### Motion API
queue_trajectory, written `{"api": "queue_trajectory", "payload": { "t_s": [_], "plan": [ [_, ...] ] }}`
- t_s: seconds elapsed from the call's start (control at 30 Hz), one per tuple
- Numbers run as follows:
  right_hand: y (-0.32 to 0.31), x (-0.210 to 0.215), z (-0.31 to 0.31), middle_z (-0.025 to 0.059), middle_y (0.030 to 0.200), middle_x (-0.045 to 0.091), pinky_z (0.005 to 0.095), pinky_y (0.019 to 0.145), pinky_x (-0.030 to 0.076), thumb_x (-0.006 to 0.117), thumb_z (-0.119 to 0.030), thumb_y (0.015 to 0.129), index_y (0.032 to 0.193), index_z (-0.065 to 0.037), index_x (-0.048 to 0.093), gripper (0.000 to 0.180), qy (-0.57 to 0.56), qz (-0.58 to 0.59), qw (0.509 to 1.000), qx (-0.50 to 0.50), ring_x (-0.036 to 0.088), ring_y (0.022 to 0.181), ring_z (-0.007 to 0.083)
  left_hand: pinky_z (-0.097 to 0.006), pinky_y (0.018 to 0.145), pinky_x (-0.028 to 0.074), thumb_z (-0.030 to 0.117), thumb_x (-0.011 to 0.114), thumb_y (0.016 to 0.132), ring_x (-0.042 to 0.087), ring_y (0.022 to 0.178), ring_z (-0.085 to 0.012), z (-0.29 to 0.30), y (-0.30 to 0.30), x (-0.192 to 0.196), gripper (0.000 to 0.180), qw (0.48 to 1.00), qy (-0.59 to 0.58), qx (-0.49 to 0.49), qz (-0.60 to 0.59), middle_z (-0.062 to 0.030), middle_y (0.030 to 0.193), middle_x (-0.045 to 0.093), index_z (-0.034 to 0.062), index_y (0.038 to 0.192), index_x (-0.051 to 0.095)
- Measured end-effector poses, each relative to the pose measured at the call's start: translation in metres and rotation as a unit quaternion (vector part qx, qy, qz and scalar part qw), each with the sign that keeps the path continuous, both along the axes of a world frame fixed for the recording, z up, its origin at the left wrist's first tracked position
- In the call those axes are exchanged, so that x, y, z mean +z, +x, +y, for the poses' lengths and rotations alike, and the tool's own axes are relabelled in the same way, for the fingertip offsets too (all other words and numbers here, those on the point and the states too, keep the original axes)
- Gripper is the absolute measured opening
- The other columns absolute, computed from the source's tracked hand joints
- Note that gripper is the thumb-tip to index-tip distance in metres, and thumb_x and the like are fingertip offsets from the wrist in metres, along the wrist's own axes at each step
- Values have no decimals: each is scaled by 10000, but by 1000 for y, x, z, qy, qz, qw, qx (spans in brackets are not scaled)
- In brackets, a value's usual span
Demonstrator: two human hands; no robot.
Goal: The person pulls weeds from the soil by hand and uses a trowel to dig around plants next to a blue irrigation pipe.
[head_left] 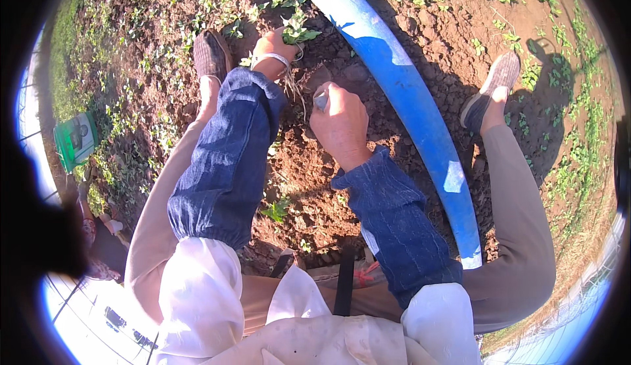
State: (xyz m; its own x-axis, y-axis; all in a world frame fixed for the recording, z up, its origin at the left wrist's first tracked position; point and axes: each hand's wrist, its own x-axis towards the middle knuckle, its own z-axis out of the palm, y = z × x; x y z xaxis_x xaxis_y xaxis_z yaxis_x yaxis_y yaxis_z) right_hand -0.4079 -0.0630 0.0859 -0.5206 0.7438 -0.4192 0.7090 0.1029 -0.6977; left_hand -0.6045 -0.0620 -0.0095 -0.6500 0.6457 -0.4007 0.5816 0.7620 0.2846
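Green leafy weed with pale, stringy roots sits at the far end of the left hand, just above the reddish-brown clods of soil. That hand is closed around the plant's stem, the leaves poking out past the fingers and the roots trailing down toward the wrist, which wears a thin white band. The right hand, nearer and just to the right, is curled into a fist around a small grey metal tool; only the tool's top shows above the thumb, so its shape cannot be told. Both forearms wear dark blue denim sleeve covers over white sleeves. A long, curved blue plastic pipe runs across the soil on the right of the hands, from far to near. The person squats with beige trouser legs spread, one grey woven shoe far left and another far right. Small green seedlings dot the ground around. A green printed bag lies well apart on the left.
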Motion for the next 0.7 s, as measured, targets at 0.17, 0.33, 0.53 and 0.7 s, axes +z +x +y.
{"api": "queue_trajectory", "payload": {
  "t_s": [0.17, 0.33, 0.53, 0.7],
  "plan": [
    [-22, -21, 2, 179, 803, 671, 466, 710, 502, 660, -105, 706, 873, -46, 633, 179, -28, -20, 997, -63, 642, 810, 386, -410, 792, 532, 341, 715, 735, 662, 900, -335, 11, -3, -4, 380, 1000, 23, -9, 6, -153, 962, 687, 145, 1059, 683],
    [-10, -68, -27, 171, 742, 649, 405, 638, 514, 688, -74, 735, 869, -93, 596, 164, -35, 125, 980, -153, 640, 765, 383, -395, 755, 522, 263, 727, 727, 668, 827, -337, -2, 4, -3, 289, 990, 142, 18, -9, -188, 838, 684, 77, 948, 717],
    [11, -93, -26, 180, 742, 637, 362, 622, 504, 672, -40, 758, 915, -82, 592, 181, -69, 199, 964, -165, 645, 769, 376, -350, 696, 520, 238, 803, 689, 675, 770, -264, 6, 15, -3, 367, 979, 164, 118, -41, -178, 826, 689, -19, 913, 667],
    [22, -35, -39, 164, 746, 656, 426, 631, 498, 681, -36, 737, 942, -95, 589, 232, -33, 81, 991, -98, 648, 740, 373, -370, 737, 513, 262, 816, 674, 662, 789, -294, -9, -9, -23, 437, 965, 172, 195, -37, -210, 836, 672, -58, 894, 617]
  ]
}}
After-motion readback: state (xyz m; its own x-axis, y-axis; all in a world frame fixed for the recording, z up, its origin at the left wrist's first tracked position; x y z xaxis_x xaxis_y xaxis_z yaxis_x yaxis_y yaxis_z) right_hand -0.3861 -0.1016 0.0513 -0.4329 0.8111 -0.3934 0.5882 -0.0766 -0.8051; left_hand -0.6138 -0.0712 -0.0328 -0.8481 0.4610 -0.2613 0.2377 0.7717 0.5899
